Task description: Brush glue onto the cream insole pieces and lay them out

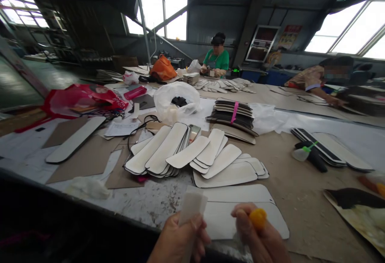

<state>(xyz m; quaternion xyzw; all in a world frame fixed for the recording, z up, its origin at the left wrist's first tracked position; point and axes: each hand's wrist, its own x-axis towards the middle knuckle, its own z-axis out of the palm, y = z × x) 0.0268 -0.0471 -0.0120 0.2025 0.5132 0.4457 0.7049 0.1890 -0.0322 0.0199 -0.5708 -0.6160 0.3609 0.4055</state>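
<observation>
At the bottom middle, my left hand (182,237) is closed around a whitish, slightly see-through flat strip (192,203) that sticks up past the thumb. To its right, my right hand (252,231) is closed on a thing with a rounded yellow knob (258,218); the rest of it is hidden by the fingers. Under and behind both hands lie large pale panels with dark edges (240,197) on the table. Just beyond, a fanned-out spread of pale rounded panels (168,148) overlaps in a loose row.
Behind the panels stand a stack tied with a pink band (233,114) and a white plastic bag (177,96). A squeeze bottle with a green nozzle (301,153) lies right, a red bag (84,100) left. Across the table two people work, one in a green shirt (221,59).
</observation>
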